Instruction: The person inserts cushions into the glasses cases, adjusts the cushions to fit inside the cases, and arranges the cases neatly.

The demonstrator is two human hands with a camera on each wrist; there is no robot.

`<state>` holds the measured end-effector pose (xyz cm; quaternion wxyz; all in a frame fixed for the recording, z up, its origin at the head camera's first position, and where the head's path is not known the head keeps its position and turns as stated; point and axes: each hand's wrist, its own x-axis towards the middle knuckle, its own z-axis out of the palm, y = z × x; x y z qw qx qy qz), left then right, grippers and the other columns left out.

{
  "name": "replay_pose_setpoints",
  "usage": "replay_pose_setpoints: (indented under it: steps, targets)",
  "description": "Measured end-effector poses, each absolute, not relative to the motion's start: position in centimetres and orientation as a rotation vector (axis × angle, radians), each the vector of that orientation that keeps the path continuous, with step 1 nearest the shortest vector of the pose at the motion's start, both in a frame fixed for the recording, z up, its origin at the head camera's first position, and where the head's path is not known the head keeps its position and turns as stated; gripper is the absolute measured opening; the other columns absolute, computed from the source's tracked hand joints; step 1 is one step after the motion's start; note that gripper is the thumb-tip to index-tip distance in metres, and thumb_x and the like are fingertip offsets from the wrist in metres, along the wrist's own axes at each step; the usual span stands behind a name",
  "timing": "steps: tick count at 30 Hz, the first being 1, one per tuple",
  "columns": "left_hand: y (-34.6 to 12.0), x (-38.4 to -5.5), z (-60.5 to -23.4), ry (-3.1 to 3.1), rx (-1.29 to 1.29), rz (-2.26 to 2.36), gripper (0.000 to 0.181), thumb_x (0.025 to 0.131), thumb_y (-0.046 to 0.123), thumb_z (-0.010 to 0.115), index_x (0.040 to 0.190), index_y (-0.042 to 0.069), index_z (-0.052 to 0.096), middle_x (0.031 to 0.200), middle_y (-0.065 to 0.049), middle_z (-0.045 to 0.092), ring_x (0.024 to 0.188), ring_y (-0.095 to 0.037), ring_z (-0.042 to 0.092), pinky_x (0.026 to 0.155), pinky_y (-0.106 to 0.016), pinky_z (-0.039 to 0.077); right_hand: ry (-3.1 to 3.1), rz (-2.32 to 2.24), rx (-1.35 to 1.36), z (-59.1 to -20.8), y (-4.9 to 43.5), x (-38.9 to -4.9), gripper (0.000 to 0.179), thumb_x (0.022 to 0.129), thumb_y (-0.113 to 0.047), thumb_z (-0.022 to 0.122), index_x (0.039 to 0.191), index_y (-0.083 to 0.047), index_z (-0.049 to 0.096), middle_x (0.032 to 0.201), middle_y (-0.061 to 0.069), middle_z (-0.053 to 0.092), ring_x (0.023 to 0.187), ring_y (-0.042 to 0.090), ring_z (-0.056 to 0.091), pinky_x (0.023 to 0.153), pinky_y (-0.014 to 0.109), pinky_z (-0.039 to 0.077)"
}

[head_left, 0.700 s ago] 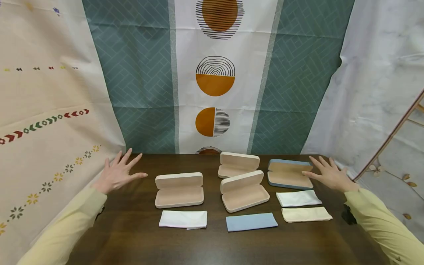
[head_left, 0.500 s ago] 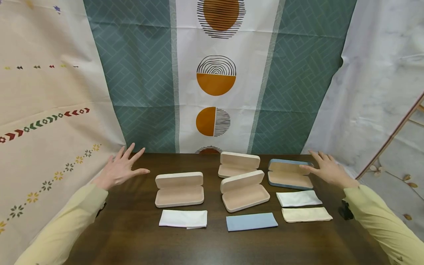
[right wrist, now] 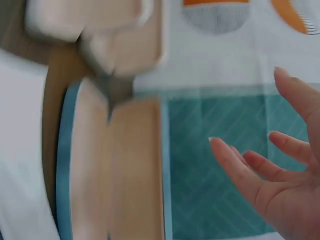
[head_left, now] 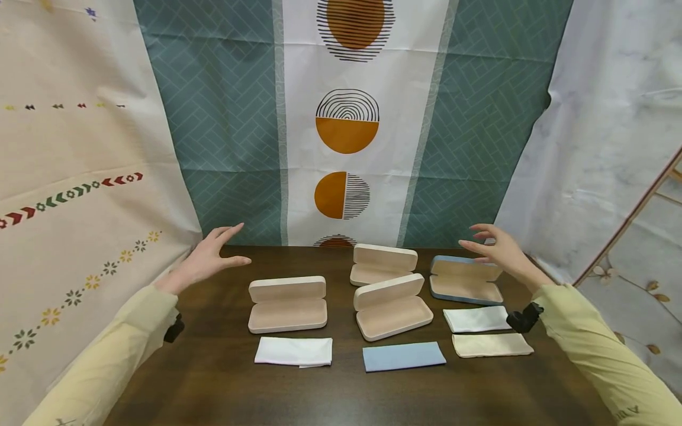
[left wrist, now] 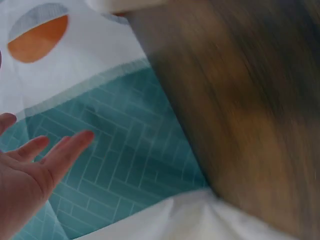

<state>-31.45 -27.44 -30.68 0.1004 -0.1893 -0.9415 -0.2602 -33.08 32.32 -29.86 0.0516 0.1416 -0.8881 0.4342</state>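
My left hand [head_left: 208, 255] is raised above the table's far left, fingers extended and thumb apart, touching nothing. Nearest to it is a pale glasses case [head_left: 288, 316] with its lid up. On the other side, my right hand [head_left: 499, 251] hovers over the blue glasses case [head_left: 465, 290], fingers loosely bent and holding nothing. That blue case [right wrist: 135, 175] lies lid-up beside the hand [right wrist: 285, 175] in the right wrist view. Two more pale cases stand lid-up mid-table, one at the front [head_left: 394, 316] and one behind [head_left: 367, 274]. Every case interior seen is bare beige.
Folded cloths lie before the cases: a white one [head_left: 293, 351] at left, a blue one [head_left: 404, 357] in the middle, a whitish one [head_left: 471, 319] and a cream one [head_left: 492, 345] at right. Patterned curtains [head_left: 229, 118] hang along the dark table's [head_left: 341, 396] back and sides.
Both hands have lifted and moved inward; the right hand has shifted left over the blue case, and its fingers are more bent. Cases and cloths stay where they were.
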Motion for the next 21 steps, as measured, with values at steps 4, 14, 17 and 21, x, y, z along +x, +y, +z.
replay_pose_setpoints:
  steps: [4,14,17,21]
  targets:
    - [-27.2,-31.4,-30.4,-2.719,-0.58,-0.967,0.083,0.08,0.041,0.067,0.144,0.013,0.022,0.137,-0.022,0.025,0.114,-0.042,0.037,0.085,-0.055,0.035,-2.561,1.691,0.476,-29.3,30.4,-33.0,0.064,0.087,-0.026,0.062,0.136,-0.001,0.03,0.127,0.027,0.031,0.091,0.023,0.059,0.076,0.043,0.047]
    - [-26.4,-31.5,-30.2,-2.515,-0.857,-1.697,0.042,0.081,0.002,0.067,0.12,-0.006,0.054,0.116,-0.021,0.053,0.092,-0.024,0.06,0.073,-0.037,0.049,-2.452,2.119,0.738,-28.2,24.7,-33.6,0.049,0.086,-0.007,0.062,0.126,0.012,0.042,0.123,0.026,0.046,0.103,0.03,0.054,0.084,0.042,0.042]
    - [-25.7,-31.2,-29.9,-2.569,-0.933,-1.71,0.036,0.08,0.003,0.068,0.113,-0.007,0.058,0.107,-0.02,0.059,0.09,-0.027,0.061,0.073,-0.038,0.049,-2.532,2.092,0.787,-27.9,22.6,-33.5,0.047,0.084,-0.008,0.065,0.123,0.011,0.047,0.118,0.025,0.051,0.103,0.034,0.053,0.084,0.043,0.042]
    - [-24.9,-30.8,-29.8,-2.682,-1.032,-1.644,0.03,0.079,0.005,0.069,0.107,-0.006,0.063,0.101,-0.016,0.062,0.088,-0.032,0.06,0.072,-0.038,0.049,-2.648,2.006,0.882,-27.7,19.9,-33.2,0.043,0.082,-0.01,0.068,0.118,0.009,0.054,0.112,0.023,0.056,0.099,0.037,0.055,0.082,0.044,0.043]
